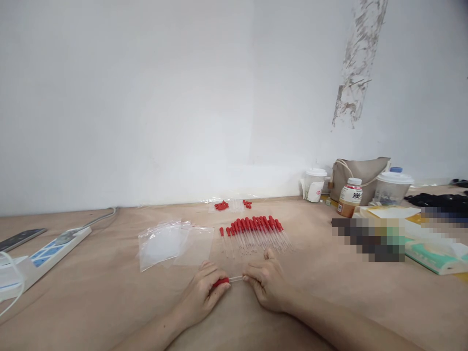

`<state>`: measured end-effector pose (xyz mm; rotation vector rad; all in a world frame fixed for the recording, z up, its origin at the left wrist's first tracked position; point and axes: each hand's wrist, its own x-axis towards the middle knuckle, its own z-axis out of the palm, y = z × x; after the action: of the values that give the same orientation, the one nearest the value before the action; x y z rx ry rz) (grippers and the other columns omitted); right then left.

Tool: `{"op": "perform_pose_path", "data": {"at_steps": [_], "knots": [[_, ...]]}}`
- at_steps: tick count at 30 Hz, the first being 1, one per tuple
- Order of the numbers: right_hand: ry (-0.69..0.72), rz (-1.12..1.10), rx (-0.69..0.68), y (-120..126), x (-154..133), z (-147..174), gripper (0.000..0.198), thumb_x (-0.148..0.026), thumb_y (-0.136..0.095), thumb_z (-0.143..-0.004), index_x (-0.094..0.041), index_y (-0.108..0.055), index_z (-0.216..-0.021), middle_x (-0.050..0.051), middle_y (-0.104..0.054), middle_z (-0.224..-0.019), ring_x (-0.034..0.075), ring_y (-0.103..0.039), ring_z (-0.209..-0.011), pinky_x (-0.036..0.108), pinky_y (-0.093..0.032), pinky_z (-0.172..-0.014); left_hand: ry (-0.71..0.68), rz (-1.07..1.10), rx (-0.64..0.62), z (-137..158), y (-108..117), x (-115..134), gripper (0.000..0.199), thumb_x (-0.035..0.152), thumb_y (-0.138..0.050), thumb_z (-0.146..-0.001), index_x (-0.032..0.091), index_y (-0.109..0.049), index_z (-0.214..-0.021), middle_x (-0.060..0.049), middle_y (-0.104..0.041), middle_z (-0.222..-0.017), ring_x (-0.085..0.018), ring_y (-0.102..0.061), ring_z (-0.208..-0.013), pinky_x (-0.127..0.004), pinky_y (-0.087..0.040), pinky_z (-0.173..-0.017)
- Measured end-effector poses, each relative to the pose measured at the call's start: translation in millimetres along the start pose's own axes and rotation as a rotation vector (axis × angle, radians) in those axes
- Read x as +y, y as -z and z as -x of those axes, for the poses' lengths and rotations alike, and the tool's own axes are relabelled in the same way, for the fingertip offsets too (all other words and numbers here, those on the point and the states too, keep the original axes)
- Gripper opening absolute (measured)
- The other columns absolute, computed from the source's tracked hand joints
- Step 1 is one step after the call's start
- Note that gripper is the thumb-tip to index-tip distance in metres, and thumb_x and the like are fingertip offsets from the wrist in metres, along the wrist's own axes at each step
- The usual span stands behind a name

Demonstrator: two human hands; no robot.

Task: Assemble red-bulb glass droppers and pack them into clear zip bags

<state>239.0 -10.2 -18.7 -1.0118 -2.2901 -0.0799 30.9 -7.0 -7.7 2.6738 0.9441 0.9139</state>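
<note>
Thin clear droppers with red bulbs (252, 229) lie in a slanting row on the brown table, beyond my hands. My left hand (204, 290) is closed around the red bulb end of what looks like a pair of droppers (236, 278). The clear tubes run across to my right hand (268, 282), whose fingers are pinched on their other end. Left of the row are flat clear zip bags (164, 243), overlapping one another. Near the wall sits a clear bag with loose red bulbs (221, 205), and a smaller group of red bulbs (247, 204) beside it.
A white power strip (47, 261) and a dark phone (22, 239) lie at the left. Along the right stand a lidded cup (314, 185), a bottle (350, 197), a grey bag (360, 178) and a clear tub (393, 190). A green-and-white packet (435, 253) lies nearer.
</note>
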Motion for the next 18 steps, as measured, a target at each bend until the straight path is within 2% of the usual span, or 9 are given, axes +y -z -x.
{"op": "perform_pose_path", "data": {"at_steps": [9, 13, 16, 18], "knots": [[-0.114, -0.038, -0.109, -4.7, -8.5, -3.7, 0.023, -0.018, -0.039, -0.080, -0.018, -0.053, -0.062, -0.002, -0.062, -0.064, 0.009, -0.043, -0.055, 0.029, -0.020, -0.071, -0.021, -0.026, -0.026, 1.7, -1.3, 0.4, 0.019, 0.023, -0.040, -0.088, 0.017, -0.055, -0.078, -0.003, -0.055, -0.071, -0.015, -0.050, -0.069, -0.028, -0.039, -0.069], [-0.119, -0.018, -0.160, 1.3, -12.0, -7.2, 0.026, -0.020, -0.037, -0.082, -0.018, -0.054, -0.062, -0.002, -0.062, -0.064, 0.009, -0.045, -0.055, 0.029, -0.021, -0.074, -0.100, -0.105, -0.052, -1.5, 3.7, -4.8, 0.016, 0.022, -0.042, -0.087, 0.018, -0.056, -0.081, -0.002, -0.057, -0.071, -0.015, -0.050, -0.068, -0.033, -0.038, -0.076], [-0.075, 0.013, -0.171, 14.0, -18.1, -10.5, 0.026, -0.021, -0.036, -0.083, -0.019, -0.057, -0.069, 0.000, -0.064, -0.072, 0.011, -0.049, -0.064, 0.030, -0.023, -0.075, -0.161, -0.189, -0.010, -5.0, 11.8, -11.8, 0.013, 0.021, -0.044, -0.087, 0.020, -0.057, -0.088, -0.002, -0.061, -0.075, -0.016, -0.052, -0.072, -0.037, -0.034, -0.083], [-0.064, 0.023, -0.165, 21.9, -19.4, -11.5, 0.025, -0.020, -0.036, -0.082, -0.020, -0.060, -0.074, 0.001, -0.065, -0.077, 0.014, -0.051, -0.072, 0.030, -0.024, -0.075, -0.142, -0.243, 0.051, -5.4, 17.6, -18.5, 0.016, 0.023, -0.045, -0.086, 0.022, -0.056, -0.099, -0.003, -0.062, -0.084, -0.017, -0.053, -0.080, -0.037, -0.034, -0.085]]}}
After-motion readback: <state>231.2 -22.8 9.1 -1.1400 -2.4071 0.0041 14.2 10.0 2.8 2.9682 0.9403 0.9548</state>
